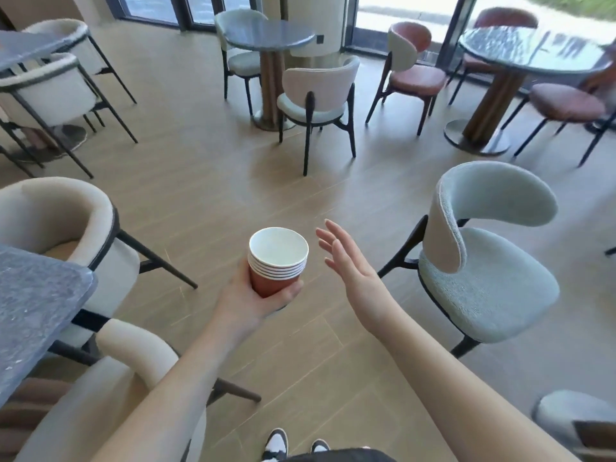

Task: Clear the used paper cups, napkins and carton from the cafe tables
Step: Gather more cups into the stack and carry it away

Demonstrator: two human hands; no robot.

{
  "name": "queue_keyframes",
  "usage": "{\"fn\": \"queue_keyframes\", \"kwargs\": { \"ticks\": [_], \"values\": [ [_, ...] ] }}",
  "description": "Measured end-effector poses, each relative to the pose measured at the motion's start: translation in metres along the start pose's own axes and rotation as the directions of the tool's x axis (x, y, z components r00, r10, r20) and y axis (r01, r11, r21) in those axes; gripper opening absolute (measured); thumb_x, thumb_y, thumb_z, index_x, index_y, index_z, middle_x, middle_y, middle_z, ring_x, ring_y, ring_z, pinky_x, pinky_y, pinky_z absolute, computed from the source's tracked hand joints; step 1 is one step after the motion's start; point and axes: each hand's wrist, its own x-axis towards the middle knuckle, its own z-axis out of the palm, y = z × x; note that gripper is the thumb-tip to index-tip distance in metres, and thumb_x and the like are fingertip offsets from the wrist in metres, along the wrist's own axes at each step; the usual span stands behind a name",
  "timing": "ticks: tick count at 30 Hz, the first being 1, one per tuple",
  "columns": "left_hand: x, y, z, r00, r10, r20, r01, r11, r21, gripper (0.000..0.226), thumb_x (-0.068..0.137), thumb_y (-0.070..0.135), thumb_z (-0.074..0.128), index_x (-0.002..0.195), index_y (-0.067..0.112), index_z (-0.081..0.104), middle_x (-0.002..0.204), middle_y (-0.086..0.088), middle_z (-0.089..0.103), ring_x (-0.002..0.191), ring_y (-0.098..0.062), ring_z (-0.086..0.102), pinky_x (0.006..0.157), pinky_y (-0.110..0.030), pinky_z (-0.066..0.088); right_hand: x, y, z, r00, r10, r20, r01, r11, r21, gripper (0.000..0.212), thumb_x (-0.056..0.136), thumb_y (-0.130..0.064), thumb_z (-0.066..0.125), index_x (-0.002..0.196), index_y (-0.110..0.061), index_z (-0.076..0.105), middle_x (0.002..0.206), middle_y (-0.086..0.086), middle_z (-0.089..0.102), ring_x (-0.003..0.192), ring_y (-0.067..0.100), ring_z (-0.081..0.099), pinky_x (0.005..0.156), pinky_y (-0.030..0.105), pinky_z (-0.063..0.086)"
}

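Note:
A stack of several nested paper cups [275, 271], red-brown outside and white inside, is upright in front of me over the wooden floor. My left hand [248, 295] grips the stack from below and the left, fingers curled round the bottom cup. The top cup looks empty. My right hand [343, 258] hovers just right of the stack, apart from it, fingers straight and spread, holding nothing. No napkins or carton are in sight.
A grey stone table [36, 308] with cream armchairs [50, 215] is at my left. A pale blue chair [483, 271] stands at my right. Two round dark tables [270, 38] [533, 51] with chairs stand further ahead by the windows. Open floor lies straight ahead.

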Motion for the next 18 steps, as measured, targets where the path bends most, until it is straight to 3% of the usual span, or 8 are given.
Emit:
{"fn": "queue_keyframes", "kwargs": {
  "ticks": [5, 8, 13, 18],
  "values": [
    [0.019, 0.005, 0.006, 0.991, 0.044, 0.128, -0.044, 0.999, -0.005, 0.087, 0.037, 0.075, 0.077, 0.111, 0.033, 0.057, 0.099, 0.026, 0.067, 0.089, 0.016, 0.061, 0.071, -0.016, 0.047, -0.006, -0.003, -0.004, 0.988, 0.002, -0.155, -0.002, 1.0, -0.001, 0.07, 0.087, -0.073, 0.042, 0.15, -0.043, 0.038, 0.148, -0.022, 0.05, 0.141, -0.001, 0.042, 0.122, 0.042, 0.032],
    [0.03, 0.008, 0.009, 0.97, 0.091, 0.224, -0.083, 0.995, -0.047, 0.08, 0.04, 0.069, 0.081, 0.109, 0.034, 0.061, 0.096, 0.025, 0.073, 0.087, 0.016, 0.065, 0.068, -0.01, 0.048, -0.012, -0.003, -0.007, 0.97, 0.017, -0.242, -0.015, 1.0, 0.009, 0.067, 0.089, -0.071, 0.043, 0.15, -0.044, 0.038, 0.148, -0.023, 0.051, 0.141, -0.002, 0.042, 0.122, 0.043, 0.031],
    [0.037, 0.019, 0.024, 0.916, 0.189, 0.354, -0.17, 0.982, -0.084, 0.068, 0.047, 0.061, 0.085, 0.106, 0.035, 0.061, 0.095, 0.039, 0.069, 0.088, 0.017, 0.064, 0.065, -0.002, 0.046, -0.03, -0.003, -0.013, 0.922, 0.033, -0.385, -0.033, 0.999, 0.008, 0.067, 0.089, -0.071, 0.043, 0.15, -0.044, 0.038, 0.146, -0.025, 0.051, 0.139, -0.005, 0.042, 0.122, 0.041, 0.032],
    [0.035, 0.022, 0.058, 0.848, 0.228, 0.479, -0.211, 0.973, -0.089, 0.053, 0.064, 0.03, 0.098, 0.099, 0.038, 0.058, 0.087, 0.044, 0.066, 0.083, 0.022, 0.062, 0.061, 0.0, 0.044, -0.061, 0.001, -0.025, 0.859, 0.059, -0.508, -0.057, 0.998, 0.02, 0.065, 0.089, -0.072, 0.042, 0.149, -0.047, 0.038, 0.145, -0.028, 0.051, 0.138, -0.007, 0.042, 0.122, 0.04, 0.032]
  ]
}}
